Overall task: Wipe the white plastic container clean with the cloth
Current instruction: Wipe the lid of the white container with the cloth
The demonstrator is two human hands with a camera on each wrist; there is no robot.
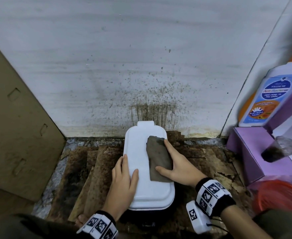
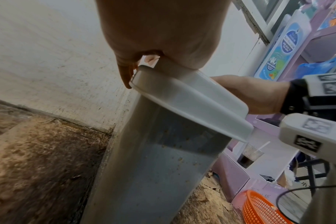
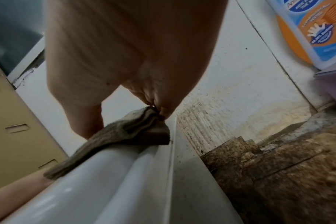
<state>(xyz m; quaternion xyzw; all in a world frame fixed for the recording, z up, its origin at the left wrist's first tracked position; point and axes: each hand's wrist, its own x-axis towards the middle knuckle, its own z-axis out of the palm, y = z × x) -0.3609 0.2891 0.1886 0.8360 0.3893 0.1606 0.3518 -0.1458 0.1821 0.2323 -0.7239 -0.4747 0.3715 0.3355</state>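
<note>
Nearest to me, at about seven o'clock in the head view, my left hand (image 1: 122,183) lies on the left side of the white plastic container (image 1: 141,152), thumb up on the lid and fingers curled down over its left rim. I judge that hold is there to brace the container, so the rubbing cannot slide or tip it. The left wrist view bears this out: a fingertip hooks under the lid's edge while the heel of the hand bears down on top.

At about five o'clock my right hand (image 1: 174,165) grips the cloth (image 1: 159,159), a folded grey-brown pad pressed flat on the right half of the lid, thumb along its near edge and fingers running up its right side. In the right wrist view the fingers (image 3: 159,104) pinch a fold of the cloth right at the lid's edge, which I take as the way to keep the pad from unfolding during a stroke.

The container stands upright at the centre of the floor, its far end close to the wall. Its lid looks clean on the left half. The side seen from the left wrist carries small brown specks, so I judge the walls are not yet wiped.

Beyond, at twelve o'clock, the white wall (image 1: 141,66) is spattered with brown marks down to the stained floor (image 1: 83,169).
</note>
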